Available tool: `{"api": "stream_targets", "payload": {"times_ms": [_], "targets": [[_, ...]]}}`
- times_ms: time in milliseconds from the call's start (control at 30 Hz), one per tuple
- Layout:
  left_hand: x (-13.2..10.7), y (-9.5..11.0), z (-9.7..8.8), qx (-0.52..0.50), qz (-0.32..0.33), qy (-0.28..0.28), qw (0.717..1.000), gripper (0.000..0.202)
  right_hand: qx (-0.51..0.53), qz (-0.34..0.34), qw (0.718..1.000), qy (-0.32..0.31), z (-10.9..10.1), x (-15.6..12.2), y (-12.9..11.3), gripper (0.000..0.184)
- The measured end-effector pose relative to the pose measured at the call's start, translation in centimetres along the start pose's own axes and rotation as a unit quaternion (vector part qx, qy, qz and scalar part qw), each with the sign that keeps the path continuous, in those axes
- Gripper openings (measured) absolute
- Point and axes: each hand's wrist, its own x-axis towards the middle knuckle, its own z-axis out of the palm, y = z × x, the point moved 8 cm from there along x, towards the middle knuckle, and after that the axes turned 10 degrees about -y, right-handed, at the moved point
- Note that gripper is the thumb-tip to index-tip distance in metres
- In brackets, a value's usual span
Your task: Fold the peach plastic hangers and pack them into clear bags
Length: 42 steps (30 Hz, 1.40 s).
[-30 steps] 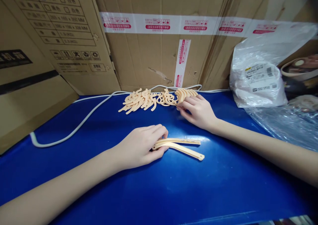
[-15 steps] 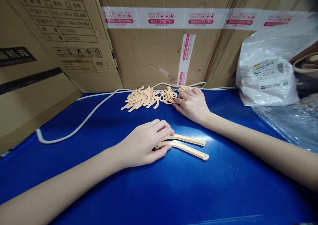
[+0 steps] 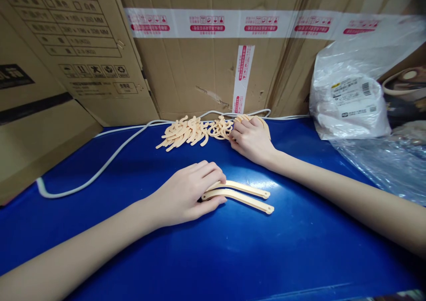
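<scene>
My left hand (image 3: 193, 193) is closed around the near ends of two long, cream-coloured curved strips (image 3: 246, 199). They lie side by side just above the blue surface, bent near the fingers, with small holes at their ends. At the back, my right hand (image 3: 251, 140) reaches down with curled fingers onto a heap of flat cream pieces (image 3: 264, 126). Its fingertips are hidden, so what they pinch cannot be made out. Left of it sit a small heap of cream ring-like pieces (image 3: 219, 128) and a larger heap of short curved pieces (image 3: 183, 133).
A white cable (image 3: 116, 157) loops along the back and left of the blue tabletop (image 3: 199, 256). Cardboard boxes (image 3: 199, 70) wall off the rear and left. At right stand a labelled white plastic-wrapped package (image 3: 351, 101) and clear plastic wrap (image 3: 382, 163).
The view has turned slightly, shifting everything a little leftward. More of the heap shows behind my right hand. My left hand keeps its grip on the two strips.
</scene>
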Motion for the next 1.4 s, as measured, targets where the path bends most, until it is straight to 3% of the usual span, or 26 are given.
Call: {"api": "stream_targets", "payload": {"times_ms": [333, 567, 1400], "targets": [[-0.03, 0.11, -0.01, 0.002, 0.004, 0.002, 1.000, 0.014, 0.008, -0.011, 1.000, 0.010, 0.05, -0.02, -0.15, 0.019], [0.01, 0.00, -0.12, 0.001, 0.001, 0.000, 1.000, 0.013, 0.001, -0.014, 1.000, 0.008, 0.11, -0.05, -0.13, 0.028], [0.15, -0.04, 0.10, 0.000, -0.012, -0.006, 1.000, 0.014, 0.016, -0.026, 1.000, 0.008, -0.17, -0.05, -0.34, 0.022]]}}
